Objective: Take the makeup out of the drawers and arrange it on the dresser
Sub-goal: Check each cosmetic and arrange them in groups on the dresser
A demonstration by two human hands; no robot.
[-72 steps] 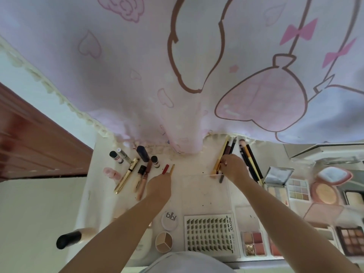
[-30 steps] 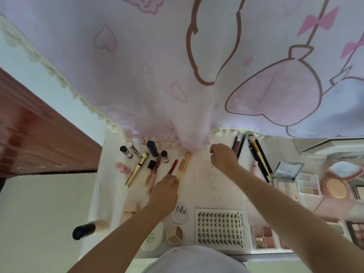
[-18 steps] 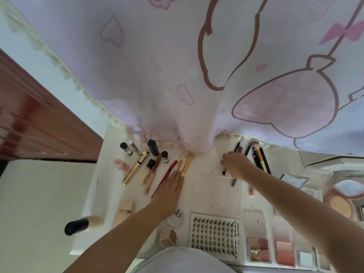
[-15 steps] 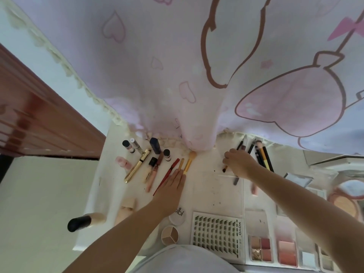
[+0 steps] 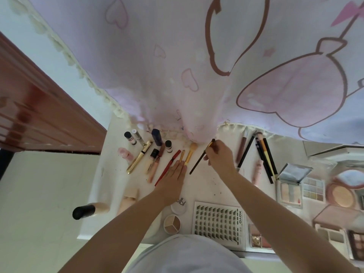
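The left hand (image 5: 173, 177) is lying flat on the white counter (image 5: 208, 182) with fingers straight, its fingertips touching the handle ends of two gold brushes (image 5: 189, 153). The right hand (image 5: 219, 157) is curling its fingers round a thin dark brush (image 5: 198, 164), holding it tilted just right of the gold brushes, with its lower end just over the counter; whether that end is touching is hard to tell. The brush's upper tip is reaching the hem of a pink printed curtain (image 5: 197, 75), which is draping over the counter's back edge and hiding whatever lies behind. A red pencil (image 5: 167, 168) is disappearing partly under the left hand. A round white jar (image 5: 180, 206) is sitting half covered by the left wrist. Palettes (image 5: 289, 191) at the right are blurred and running out of view. Bare counter is showing between the two forearms, above a lash tray (image 5: 217, 222). A dark-capped bottle (image 5: 89, 210) is overhanging the counter's left edge
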